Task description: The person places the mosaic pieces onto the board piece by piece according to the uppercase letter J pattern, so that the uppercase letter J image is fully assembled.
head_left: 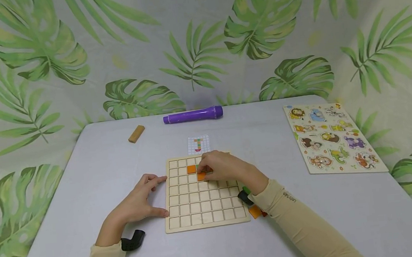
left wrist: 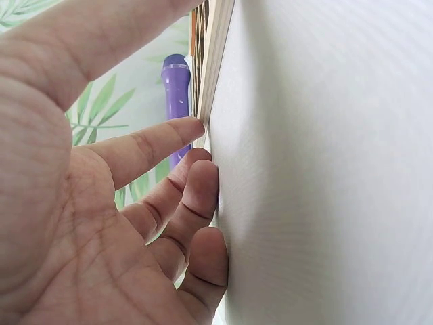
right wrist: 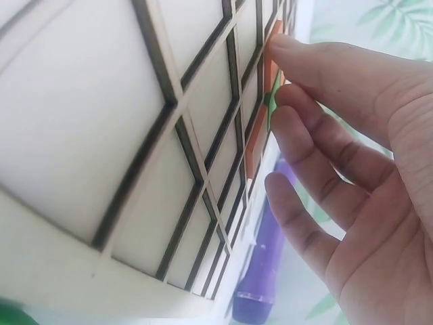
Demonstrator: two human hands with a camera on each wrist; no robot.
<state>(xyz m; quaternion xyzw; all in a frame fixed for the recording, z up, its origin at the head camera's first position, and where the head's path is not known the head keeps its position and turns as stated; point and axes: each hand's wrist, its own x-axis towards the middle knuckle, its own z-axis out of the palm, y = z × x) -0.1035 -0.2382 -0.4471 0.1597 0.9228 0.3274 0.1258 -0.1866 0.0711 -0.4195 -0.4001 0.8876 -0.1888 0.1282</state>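
A square wooden grid board (head_left: 195,207) lies on the table. My left hand (head_left: 139,201) is spread at its left edge, thumb and index fingertip touching the rim; in the left wrist view the other fingers bend loosely near the cloth. Over the upper part of the board, my right hand (head_left: 222,166) pinches an orange square tile (head_left: 201,177) at a cell. Another orange tile (head_left: 191,169) sits in a cell up and to the left. Between them a green tile (right wrist: 273,101) shows in the right wrist view, partly covered by my fingers.
Behind the board lies a pattern card (head_left: 192,145). Loose tiles (head_left: 255,211) lie partly under my right forearm. A purple microphone-shaped stick (head_left: 193,115) and a small wooden block (head_left: 136,133) are at the back. An animal puzzle board (head_left: 333,139) lies at the right.
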